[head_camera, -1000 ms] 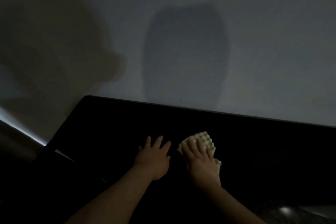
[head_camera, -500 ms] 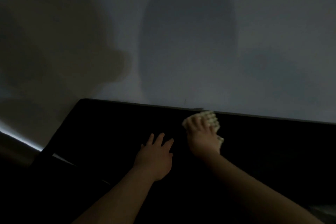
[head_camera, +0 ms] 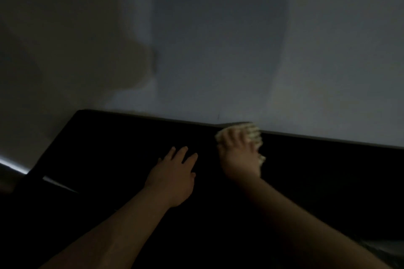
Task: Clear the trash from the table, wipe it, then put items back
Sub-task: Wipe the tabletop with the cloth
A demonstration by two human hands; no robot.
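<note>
The scene is very dark. A black table [head_camera: 109, 137] fills the lower half of the view. My right hand [head_camera: 239, 155] presses a pale waffle-textured cloth [head_camera: 253, 133] flat against the table's far edge, fingers spread over it; most of the cloth is hidden under the hand. My left hand [head_camera: 172, 174] rests flat on the table surface to the left of it, fingers straight and slightly apart, holding nothing.
A plain grey wall [head_camera: 284, 50] rises directly behind the table's far edge, with soft shadows cast on it. The table's left corner [head_camera: 80, 112] drops off toward a dim lit strip [head_camera: 13, 166] at lower left.
My right hand has pushed the cloth away from me, from mid-table to the far edge by the wall. My left hand stays flat in place.
</note>
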